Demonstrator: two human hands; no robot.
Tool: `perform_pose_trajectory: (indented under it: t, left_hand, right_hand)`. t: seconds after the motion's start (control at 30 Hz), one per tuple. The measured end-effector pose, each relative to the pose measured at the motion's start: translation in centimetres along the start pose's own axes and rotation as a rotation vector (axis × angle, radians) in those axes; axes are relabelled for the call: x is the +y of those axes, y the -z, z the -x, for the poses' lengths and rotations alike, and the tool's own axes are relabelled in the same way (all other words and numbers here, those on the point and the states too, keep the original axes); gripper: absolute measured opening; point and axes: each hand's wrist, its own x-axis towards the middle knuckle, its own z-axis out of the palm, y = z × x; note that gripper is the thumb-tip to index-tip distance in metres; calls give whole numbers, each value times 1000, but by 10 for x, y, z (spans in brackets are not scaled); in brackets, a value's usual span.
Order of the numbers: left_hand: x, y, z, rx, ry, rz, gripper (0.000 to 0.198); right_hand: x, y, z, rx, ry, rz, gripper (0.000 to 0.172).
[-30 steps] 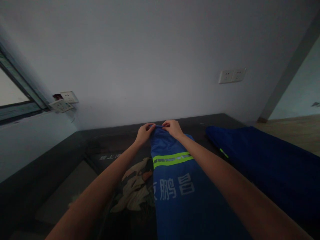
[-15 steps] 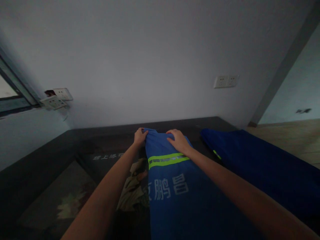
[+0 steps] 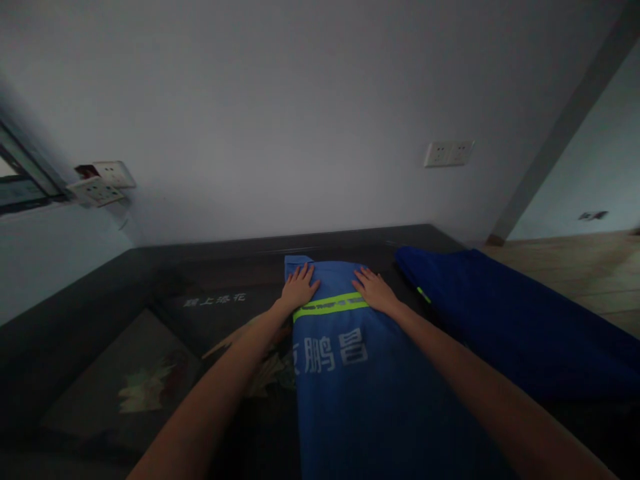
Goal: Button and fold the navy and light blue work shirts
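Note:
A blue work garment (image 3: 330, 393) with white printed characters and a yellow-green reflective band (image 3: 333, 304) lies folded lengthwise on a dark printed surface (image 3: 210, 267). My left hand (image 3: 299, 289) rests flat on its upper left part, fingers spread and pointing away from me. Across from it, my right hand (image 3: 374, 289) lies flat at the upper right edge, fingers also apart. Above my left hand a small corner of the cloth is folded at the far end. The lower end of the garment fades into shadow.
To the right lies a darker blue cloth piece (image 3: 500, 320) with a small yellow-green strip. A pale wall (image 3: 280, 133) with sockets (image 3: 449, 153) rises behind the surface. More sockets (image 3: 103, 183) hang at the left corner by a window. Wooden flooring (image 3: 565, 267) shows at right.
My left hand has let go of the garment's far left corner and moved down onto the cloth. My right hand has flattened and slid slightly toward me. The far end now lies flatter.

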Motion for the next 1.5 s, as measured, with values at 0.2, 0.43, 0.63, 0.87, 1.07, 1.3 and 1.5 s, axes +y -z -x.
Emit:
perform_pose_trajectory:
  t: [0.2,0.43,0.63,0.87,1.07,1.3,1.5]
  left_hand:
    - [-4,-2,1,112,9,-7,55]
    - [9,23,25,474,-65,38,35]
    - [44,27,78,164,-250,-90,39]
    - [56,4,118,107,-220,-197,50]
    - [55,-1,118,154,-211,-180,50]
    - [57,5,120,303,-219,-99,42]
    - [81,26,164,288,-386,-44,30]
  right_hand:
    - [-3,4,4,-15,-21,28,53]
    - [-12,19,10,166,64,96,46]
    - [-30,41,37,254,95,-1,46]
    - [-22,25,78,-102,193,35,57]
    - [-19,21,83,-21,191,47,55]
    - [-21,24,88,160,221,4,45]
    - [-31,44,120,289,263,-68,39]
